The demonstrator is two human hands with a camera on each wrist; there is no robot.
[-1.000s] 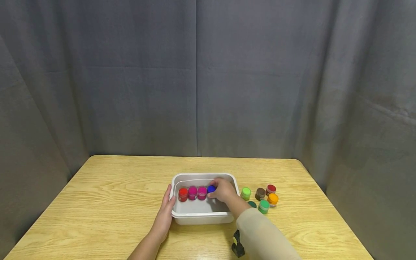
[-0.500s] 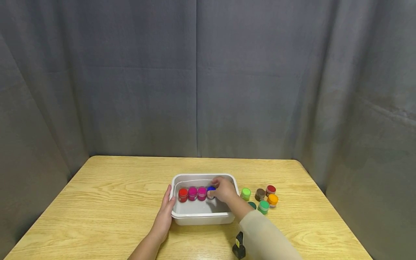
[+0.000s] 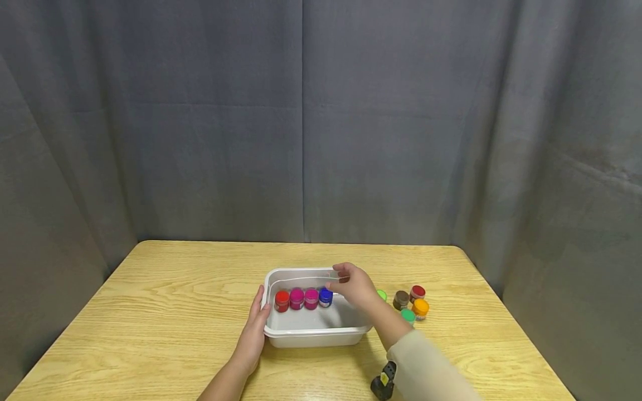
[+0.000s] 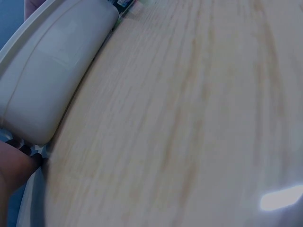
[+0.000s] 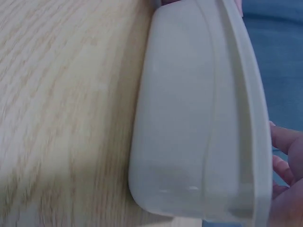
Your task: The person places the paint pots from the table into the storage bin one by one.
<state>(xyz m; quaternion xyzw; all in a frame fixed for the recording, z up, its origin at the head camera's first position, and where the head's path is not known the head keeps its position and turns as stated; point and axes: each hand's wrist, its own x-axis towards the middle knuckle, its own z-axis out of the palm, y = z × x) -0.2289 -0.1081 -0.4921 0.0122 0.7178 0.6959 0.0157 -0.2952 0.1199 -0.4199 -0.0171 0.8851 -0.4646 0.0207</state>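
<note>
At lower centre in the head view, the left hand (image 3: 253, 334) lies against the left end of a white bin (image 3: 316, 339), its fingers nearly straight along the outer wall and its thumb at the rim, pressing rather than clenched. Just inside, four upright jars form a close row across the middle of the bin: a red jar (image 3: 282, 302), a magenta jar (image 3: 297, 299), a second magenta jar (image 3: 311, 299) and a blue jar (image 3: 325, 297). Over the bin's right part hangs the right hand (image 3: 353, 285), thumb and fingers parted with a gap between them, grasping nothing; the thumb tip is near the blue lid. Right of centre, on the wooden table (image 3: 175, 312), a lime jar (image 3: 382, 294) shows partly behind the forearm, then a brown jar (image 3: 400, 301), a green jar (image 3: 408, 316), a dark red jar (image 3: 417, 293) and an orange jar (image 3: 420, 307). The row inside the bin shows only in the head view; the left wrist view gives the smooth outer wall, and the right wrist view adds loosely bent fingers (image 5: 285, 138) at the lower right, beyond the rim.
</note>
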